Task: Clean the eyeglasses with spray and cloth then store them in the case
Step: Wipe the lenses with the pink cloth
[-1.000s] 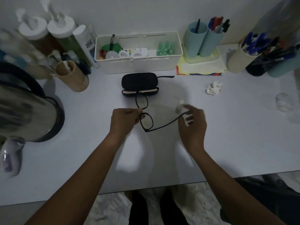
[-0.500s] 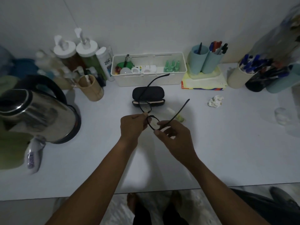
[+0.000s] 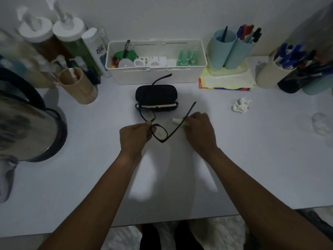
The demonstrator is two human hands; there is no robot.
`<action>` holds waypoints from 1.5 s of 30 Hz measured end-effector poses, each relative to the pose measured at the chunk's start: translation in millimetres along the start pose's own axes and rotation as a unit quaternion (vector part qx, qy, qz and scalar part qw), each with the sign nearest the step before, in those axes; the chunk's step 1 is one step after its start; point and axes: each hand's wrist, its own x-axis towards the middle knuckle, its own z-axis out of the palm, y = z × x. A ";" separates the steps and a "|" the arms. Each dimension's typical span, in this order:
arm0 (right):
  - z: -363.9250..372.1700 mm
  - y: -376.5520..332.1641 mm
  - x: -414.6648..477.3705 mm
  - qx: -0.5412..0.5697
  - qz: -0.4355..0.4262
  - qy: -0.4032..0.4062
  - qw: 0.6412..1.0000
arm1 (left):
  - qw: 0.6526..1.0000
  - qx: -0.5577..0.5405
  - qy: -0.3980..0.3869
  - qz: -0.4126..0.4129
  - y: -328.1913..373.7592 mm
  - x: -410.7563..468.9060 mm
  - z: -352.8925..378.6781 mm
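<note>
Black-framed eyeglasses (image 3: 160,134) hang just above the white table (image 3: 261,159), temples unfolded. My left hand (image 3: 134,137) pinches them at the bridge between the two lenses. My right hand (image 3: 197,131) is to their right, fingers curled over the green body of a small spray bottle (image 3: 176,120) that lies on the table; only its white cap shows. One temple crosses in front of that hand. The black eyeglass case (image 3: 156,94) lies open behind the glasses, its pale lining facing me. A crumpled white cloth (image 3: 241,105) sits to the right.
A white organiser box (image 3: 156,76) stands behind the case. A steel kettle (image 3: 27,127), a wooden cup (image 3: 79,87) and pump bottles (image 3: 68,38) crowd the left. Pen holders (image 3: 228,51) and pen cups (image 3: 270,74) line the back right. The table's front edge runs near my forearms.
My right hand has let go of the glasses' temple and moved right, down onto the spray bottle. The glasses have tilted lower in my left hand. The camera has moved closer.
</note>
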 end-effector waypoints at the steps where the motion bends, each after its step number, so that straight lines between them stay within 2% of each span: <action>1: -2.6 -0.5 -0.5 0.001 0.005 -0.003 1.000 | 1.000 0.000 -0.001 -0.001 0.3 0.6 0.2; 4: -10.1 1.8 -2.0 0.024 0.029 0.002 0.999 | 1.000 0.000 -0.002 -0.004 -0.2 2.2 0.3; 9: -30.7 -0.2 -9.7 0.150 0.151 0.124 0.969 | 1.000 -0.007 -0.005 -0.002 -2.7 1.7 3.2; 12: -34.6 1.3 -17.1 0.191 0.205 0.154 0.947 | 1.000 -0.006 -0.010 0.000 -4.5 1.2 5.7; 19: -37.8 3.9 -25.2 0.226 0.227 0.173 0.931 | 1.000 -0.005 -0.022 -0.003 -8.7 -3.3 7.9; 26: -54.4 -4.4 -40.0 0.187 0.242 0.143 0.941 | 0.999 0.028 -0.019 0.001 -3.9 -6.7 -2.0; 30: -62.6 -16.8 -59.6 0.241 0.212 0.135 0.938 | 0.989 0.139 -0.019 0.050 1.9 -7.7 -15.6; 34: -74.2 -37.4 -73.8 0.365 0.210 0.095 0.902 | 0.961 0.249 -0.018 0.120 15.2 -12.8 -25.2; 38: -88.5 -53.5 -70.1 0.436 0.174 0.012 0.883 | 0.927 0.327 -0.028 0.184 28.4 -9.2 -26.2; 40: -92.3 -57.2 -66.8 0.416 0.164 -0.029 0.894 | 0.901 0.374 -0.037 0.215 31.3 -3.7 -26.1; 43: -87.2 -55.7 -70.2 0.312 0.153 -0.095 0.933 | 0.860 0.445 -0.047 0.245 30.2 6.4 -24.7; 45: -81.0 -55.5 -77.2 0.289 0.160 -0.134 0.934 | 0.843 0.474 -0.053 0.249 28.5 10.0 -23.3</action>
